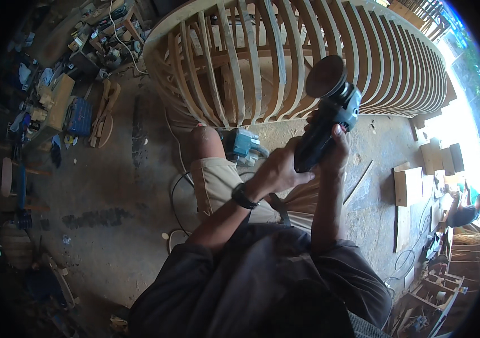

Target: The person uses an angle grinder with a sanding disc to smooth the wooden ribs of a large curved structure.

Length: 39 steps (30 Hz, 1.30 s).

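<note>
Head view: your left hand (278, 170), with a dark watch (244, 196) at its wrist, closes on the lower end of an angle grinder (314, 142); your right hand (336, 151) wraps its body higher up, thumb on the near side. The grinder is raised before you, its round brown disc (324, 76) overlapping a ribbed wooden frame (387, 63) in view. A teal power tool (243, 145) rests on the floor (138, 188) beside your knee (205, 143).

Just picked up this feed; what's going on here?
A person's left hand and right hand grip a black and teal grinder with a round brown disc. It is held up before a curved, ribbed wooden frame; no contact with it shows. A teal power tool sits on the floor.
</note>
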{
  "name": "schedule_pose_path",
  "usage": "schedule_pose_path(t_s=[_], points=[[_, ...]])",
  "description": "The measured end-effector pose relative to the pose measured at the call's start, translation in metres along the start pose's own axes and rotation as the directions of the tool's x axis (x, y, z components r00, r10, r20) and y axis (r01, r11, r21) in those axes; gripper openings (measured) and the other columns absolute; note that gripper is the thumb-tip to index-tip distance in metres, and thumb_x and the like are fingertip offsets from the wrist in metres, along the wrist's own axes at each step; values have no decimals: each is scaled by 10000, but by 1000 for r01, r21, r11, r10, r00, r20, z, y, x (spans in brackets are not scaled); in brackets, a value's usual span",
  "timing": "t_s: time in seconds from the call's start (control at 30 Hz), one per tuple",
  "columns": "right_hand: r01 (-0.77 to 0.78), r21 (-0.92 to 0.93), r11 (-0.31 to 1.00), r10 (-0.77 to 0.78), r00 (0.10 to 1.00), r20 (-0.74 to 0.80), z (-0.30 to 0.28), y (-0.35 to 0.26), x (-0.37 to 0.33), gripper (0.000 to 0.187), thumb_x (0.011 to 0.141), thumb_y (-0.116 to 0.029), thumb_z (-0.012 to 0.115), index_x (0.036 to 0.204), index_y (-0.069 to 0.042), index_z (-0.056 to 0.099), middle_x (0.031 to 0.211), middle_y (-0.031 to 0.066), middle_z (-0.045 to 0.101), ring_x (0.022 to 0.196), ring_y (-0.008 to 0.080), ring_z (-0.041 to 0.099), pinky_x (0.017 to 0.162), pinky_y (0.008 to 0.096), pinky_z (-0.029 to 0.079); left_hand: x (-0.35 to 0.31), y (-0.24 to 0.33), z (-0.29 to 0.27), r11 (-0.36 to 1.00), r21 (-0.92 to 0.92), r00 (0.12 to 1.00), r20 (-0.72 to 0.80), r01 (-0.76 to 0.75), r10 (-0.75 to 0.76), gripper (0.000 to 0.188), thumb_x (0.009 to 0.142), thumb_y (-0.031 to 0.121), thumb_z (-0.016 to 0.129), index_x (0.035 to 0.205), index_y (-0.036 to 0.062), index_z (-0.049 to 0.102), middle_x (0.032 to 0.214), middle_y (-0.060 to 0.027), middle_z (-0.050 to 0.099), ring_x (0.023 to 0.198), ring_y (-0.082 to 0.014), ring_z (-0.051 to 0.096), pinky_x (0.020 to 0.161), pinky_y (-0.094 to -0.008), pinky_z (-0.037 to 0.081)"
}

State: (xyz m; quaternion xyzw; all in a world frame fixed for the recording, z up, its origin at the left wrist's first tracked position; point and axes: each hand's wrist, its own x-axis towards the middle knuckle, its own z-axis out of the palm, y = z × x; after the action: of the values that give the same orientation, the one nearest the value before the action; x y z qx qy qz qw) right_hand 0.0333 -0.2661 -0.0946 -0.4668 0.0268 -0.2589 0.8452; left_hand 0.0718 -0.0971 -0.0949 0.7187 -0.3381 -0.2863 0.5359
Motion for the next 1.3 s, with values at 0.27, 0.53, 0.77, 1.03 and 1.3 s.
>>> schedule_pose_path(t_s=[0.27,0.53,0.77,1.03,1.3], points=[[-136,-64,989,124,978,-165,-41,30,13,595,950,-414,663,1309,42,531,1075,205,669,921,289,706,787,407,609,32,-49,14,980,-190,998,-1,-55,56,638,683,182,813,1225,-7,533,1014,-152,665,948,-276,660,858,-374,520],[21,-741,672,-141,985,-100,12,20,81,719,895,-265,759,1415,-13,332,1192,197,580,1032,258,633,900,373,537,91,-49,1,544,-834,992,-38,-96,117,547,924,364,706,1291,-5,538,1171,-68,621,1067,-139,593,982,-318,466],[66,-920,386,-91,995,33,23,45,134,810,865,-270,791,1415,-33,247,1211,275,573,1087,385,638,918,457,513,170,-39,-48,909,-406,952,-228,98,-204,879,972,733,403,1272,-69,601,1153,-294,682,1156,-357,645,975,-399,465],[82,-957,277,-34,997,76,54,46,188,773,886,-333,748,1373,-36,227,1034,318,672,936,498,682,778,530,535,206,-27,-97,881,-472,941,-309,-28,-135,785,988,694,430,1269,-10,631,1109,-262,702,1122,-311,659,951,-370,465],[37,-955,295,-48,999,24,43,55,152,814,881,-309,754,1404,-34,194,1048,355,641,954,523,666,800,538,524,176,-38,-75,817,-573,966,-244,-70,-89,746,1019,628,457,1325,-39,593,1240,-163,652,1150,-180,578,1003,-315,432]])
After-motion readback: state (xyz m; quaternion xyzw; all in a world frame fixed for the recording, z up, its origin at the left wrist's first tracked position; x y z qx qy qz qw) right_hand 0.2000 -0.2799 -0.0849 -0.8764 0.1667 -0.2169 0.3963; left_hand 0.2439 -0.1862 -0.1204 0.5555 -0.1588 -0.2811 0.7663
